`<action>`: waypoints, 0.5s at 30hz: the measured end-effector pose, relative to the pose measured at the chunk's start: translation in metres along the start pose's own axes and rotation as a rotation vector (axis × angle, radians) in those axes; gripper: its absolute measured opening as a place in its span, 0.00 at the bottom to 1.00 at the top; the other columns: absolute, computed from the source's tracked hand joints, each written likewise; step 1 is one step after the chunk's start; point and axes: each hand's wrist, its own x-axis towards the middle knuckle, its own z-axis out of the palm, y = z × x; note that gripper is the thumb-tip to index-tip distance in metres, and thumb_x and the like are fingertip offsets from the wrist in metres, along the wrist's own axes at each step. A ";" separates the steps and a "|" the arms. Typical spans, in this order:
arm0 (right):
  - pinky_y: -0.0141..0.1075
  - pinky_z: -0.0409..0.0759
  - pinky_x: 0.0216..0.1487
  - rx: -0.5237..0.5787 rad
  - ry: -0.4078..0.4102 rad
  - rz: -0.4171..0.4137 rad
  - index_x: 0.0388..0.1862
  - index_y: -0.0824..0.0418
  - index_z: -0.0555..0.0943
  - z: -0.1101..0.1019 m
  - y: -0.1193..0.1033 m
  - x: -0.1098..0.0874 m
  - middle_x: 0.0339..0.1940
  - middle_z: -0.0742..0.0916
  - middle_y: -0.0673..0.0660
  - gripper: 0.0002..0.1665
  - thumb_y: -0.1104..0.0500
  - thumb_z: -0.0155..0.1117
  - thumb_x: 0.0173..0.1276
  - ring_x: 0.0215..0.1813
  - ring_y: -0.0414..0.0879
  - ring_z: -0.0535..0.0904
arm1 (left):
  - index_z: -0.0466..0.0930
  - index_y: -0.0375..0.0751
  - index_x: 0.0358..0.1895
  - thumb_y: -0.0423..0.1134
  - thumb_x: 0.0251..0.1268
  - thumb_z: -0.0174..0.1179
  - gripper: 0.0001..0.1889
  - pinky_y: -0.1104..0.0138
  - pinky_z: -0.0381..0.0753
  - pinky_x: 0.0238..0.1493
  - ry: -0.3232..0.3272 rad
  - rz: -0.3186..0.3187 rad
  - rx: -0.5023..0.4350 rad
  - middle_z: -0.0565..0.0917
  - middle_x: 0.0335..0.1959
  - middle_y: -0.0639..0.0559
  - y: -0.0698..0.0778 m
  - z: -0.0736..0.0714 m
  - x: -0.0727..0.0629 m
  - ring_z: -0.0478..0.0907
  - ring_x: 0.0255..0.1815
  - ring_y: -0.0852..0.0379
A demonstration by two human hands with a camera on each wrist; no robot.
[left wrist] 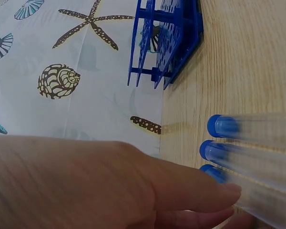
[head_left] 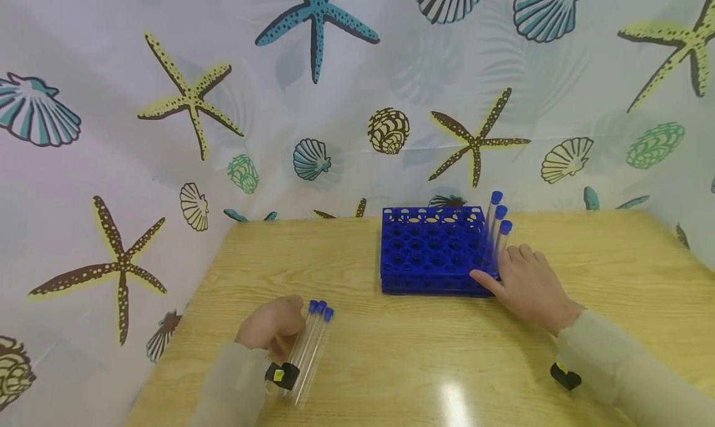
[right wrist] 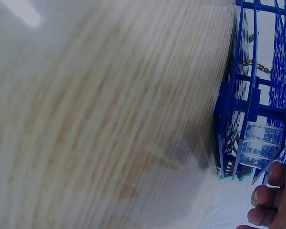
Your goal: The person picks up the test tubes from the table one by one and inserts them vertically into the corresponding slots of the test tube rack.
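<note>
A blue test tube rack (head_left: pixel 436 284) stands near the back of the table. Several rows of round holes cover its top. Three clear test tubes (head_left: pixel 501 241) with blue caps stand in its right end column. My right hand (head_left: pixel 527 284) grips the rack's front right corner, thumb along the front and fingers at the side. Three more capped test tubes (head_left: pixel 310 359) lie side by side on the table at the left. My left hand (head_left: pixel 274 324) pinches the leftmost one just below its cap; the thumb (left wrist: pixel 214 188) partly hides that tube in the left wrist view.
The wooden table (head_left: pixel 402 352) meets a hanging cloth (head_left: pixel 346 104) printed with starfish and shells, close behind the rack. The cloth continues along the left and right sides. A black wrist camera (head_left: pixel 282 375) overlaps the lower ends of the lying tubes.
</note>
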 end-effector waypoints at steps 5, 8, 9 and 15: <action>0.44 0.65 0.34 0.001 0.004 -0.005 0.34 0.67 0.76 0.000 0.000 0.000 0.27 0.77 0.57 0.40 0.29 0.47 0.72 0.31 0.52 0.69 | 0.69 0.33 0.51 0.24 0.66 0.46 0.12 0.57 0.85 0.28 -0.011 -0.002 0.006 0.77 0.33 0.37 0.000 0.002 0.002 0.80 0.29 0.43; 0.45 0.65 0.34 0.004 0.003 -0.004 0.33 0.66 0.75 0.000 -0.001 0.000 0.26 0.77 0.57 0.39 0.29 0.48 0.72 0.31 0.52 0.69 | 0.69 0.32 0.52 0.24 0.66 0.47 0.12 0.57 0.85 0.28 -0.012 0.000 0.012 0.77 0.32 0.37 -0.001 0.003 0.004 0.80 0.29 0.43; 0.45 0.66 0.34 0.006 0.003 -0.003 0.33 0.66 0.75 0.000 -0.001 0.000 0.26 0.77 0.57 0.39 0.29 0.48 0.72 0.31 0.52 0.69 | 0.69 0.31 0.53 0.24 0.67 0.47 0.13 0.57 0.85 0.27 -0.011 0.003 0.012 0.77 0.32 0.37 -0.001 0.003 0.004 0.80 0.29 0.43; 0.45 0.66 0.35 0.015 -0.002 0.003 0.38 0.69 0.76 -0.001 -0.001 -0.001 0.28 0.78 0.58 0.41 0.29 0.47 0.72 0.32 0.53 0.70 | 0.66 0.28 0.60 0.26 0.69 0.48 0.18 0.58 0.85 0.27 -0.012 0.041 0.045 0.76 0.32 0.38 -0.002 0.003 0.007 0.79 0.29 0.45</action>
